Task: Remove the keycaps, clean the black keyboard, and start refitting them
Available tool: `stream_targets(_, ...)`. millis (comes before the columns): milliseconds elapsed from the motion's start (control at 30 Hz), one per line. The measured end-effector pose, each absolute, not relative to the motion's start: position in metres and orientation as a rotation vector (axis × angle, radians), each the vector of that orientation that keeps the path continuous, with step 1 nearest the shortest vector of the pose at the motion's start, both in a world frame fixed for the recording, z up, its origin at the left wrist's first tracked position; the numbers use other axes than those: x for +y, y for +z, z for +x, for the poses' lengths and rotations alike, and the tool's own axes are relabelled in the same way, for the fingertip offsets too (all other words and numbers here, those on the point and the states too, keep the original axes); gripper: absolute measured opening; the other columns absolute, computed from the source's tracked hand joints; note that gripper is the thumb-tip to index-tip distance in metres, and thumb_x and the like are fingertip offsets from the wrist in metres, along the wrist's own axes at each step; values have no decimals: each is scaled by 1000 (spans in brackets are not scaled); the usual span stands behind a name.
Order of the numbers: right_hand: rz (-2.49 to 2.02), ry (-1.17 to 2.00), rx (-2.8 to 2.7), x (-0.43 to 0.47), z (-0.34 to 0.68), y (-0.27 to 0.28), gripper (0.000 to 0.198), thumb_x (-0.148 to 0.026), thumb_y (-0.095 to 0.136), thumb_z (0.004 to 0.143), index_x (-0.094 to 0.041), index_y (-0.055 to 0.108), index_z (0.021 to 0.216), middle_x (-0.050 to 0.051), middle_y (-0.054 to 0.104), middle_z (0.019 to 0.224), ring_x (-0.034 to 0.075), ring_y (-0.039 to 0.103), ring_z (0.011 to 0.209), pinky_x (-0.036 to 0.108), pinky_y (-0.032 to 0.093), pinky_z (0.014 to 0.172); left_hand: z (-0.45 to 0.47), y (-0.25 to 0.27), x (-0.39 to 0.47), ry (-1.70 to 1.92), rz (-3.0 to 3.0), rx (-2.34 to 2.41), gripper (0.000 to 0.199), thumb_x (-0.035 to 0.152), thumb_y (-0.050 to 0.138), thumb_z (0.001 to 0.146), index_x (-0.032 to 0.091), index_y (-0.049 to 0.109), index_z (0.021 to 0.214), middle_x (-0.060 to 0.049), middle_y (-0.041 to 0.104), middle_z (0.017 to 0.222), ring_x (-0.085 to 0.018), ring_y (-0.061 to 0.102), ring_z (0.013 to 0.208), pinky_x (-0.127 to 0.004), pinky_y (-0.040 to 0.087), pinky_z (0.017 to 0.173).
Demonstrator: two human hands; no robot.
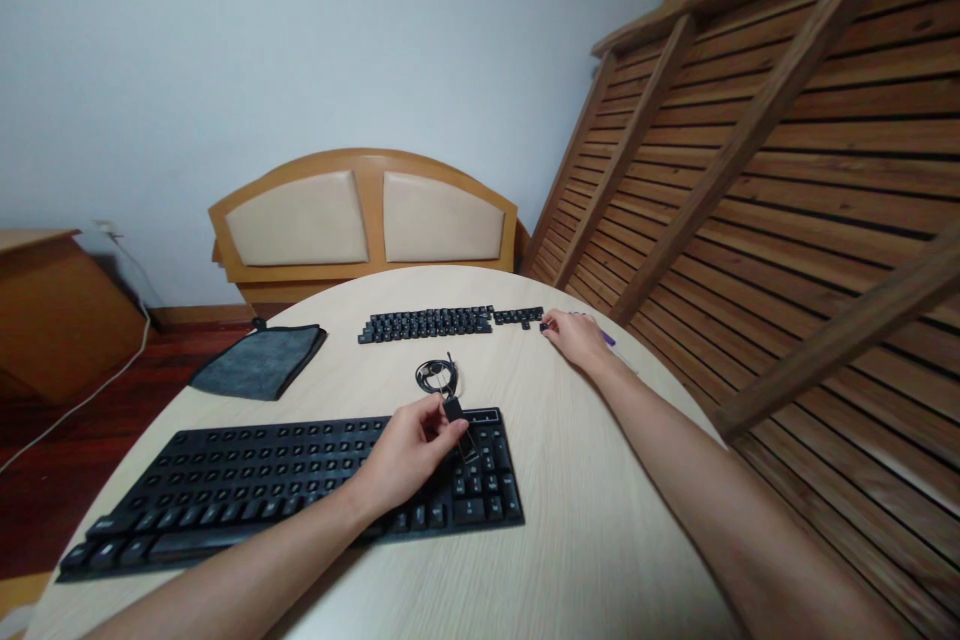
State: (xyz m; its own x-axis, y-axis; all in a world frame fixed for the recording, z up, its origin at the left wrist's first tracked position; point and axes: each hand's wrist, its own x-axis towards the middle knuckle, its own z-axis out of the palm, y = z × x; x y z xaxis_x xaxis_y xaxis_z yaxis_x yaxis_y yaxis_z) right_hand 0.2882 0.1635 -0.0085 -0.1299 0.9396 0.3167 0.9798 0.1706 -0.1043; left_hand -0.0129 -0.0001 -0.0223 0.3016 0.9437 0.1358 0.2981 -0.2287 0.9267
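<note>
Left hand (405,448), curled, pinches a puller (453,409) over the keyboard (300,455); at its two o'clock, the outstretched right hand (577,338) bunches fingertips at a keycap (544,327), grip unclear.

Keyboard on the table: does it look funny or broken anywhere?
Yes. The keyboard has uncovered sockets in several rows, while loose keycaps stand lined up farther back on the table. I see no cracks.

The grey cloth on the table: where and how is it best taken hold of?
Probably pinch the grey cloth by its right edge, coming from the right across the table: it lies low and flat, and this edge faces the left hand.
</note>
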Motion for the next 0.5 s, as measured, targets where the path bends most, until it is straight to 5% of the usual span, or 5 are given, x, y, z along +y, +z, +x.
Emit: stream_targets(500, -1862, -266, -2149, 177, 277, -26, 27, -23, 55, 94, -24, 69, 118, 7, 75, 112, 23, 69, 101, 33, 45, 88, -11, -21, -2, 945, 1698, 1135, 27, 42, 59, 89, 18, 56, 77, 0, 52, 69, -16, 48, 65, -29, 37, 61)
